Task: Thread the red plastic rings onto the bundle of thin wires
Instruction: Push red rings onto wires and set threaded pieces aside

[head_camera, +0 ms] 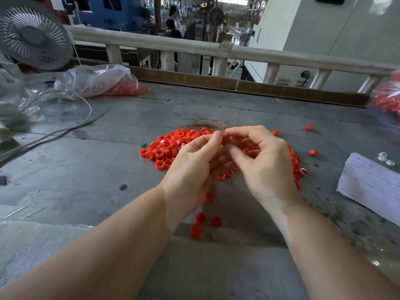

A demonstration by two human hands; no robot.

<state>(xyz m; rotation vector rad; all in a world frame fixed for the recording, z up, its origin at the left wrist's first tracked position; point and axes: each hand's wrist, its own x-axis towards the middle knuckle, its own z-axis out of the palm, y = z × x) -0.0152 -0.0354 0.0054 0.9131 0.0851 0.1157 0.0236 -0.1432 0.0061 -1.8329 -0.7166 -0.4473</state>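
Centre of the frame: both hands are meeting above a heap of red plastic rings that is lying on the grey metal table. The left hand is curling its fingers, with thumb and forefinger pinching a single red ring. The right hand is pinching the gathered end of the bundle of thin wires between thumb and forefinger, right beside that ring; the loose wire ends are fanning out toward the upper left, just above the heap. Whether the wires are already passing through the ring cannot be told, since the fingers are hiding the joint. A few stray rings are lying lower centre, below the left wrist. At the upper left, a clear plastic bag is holding more red pieces, next to a grey fan. At the right edge, a white paper-wrapped block is resting on the table.
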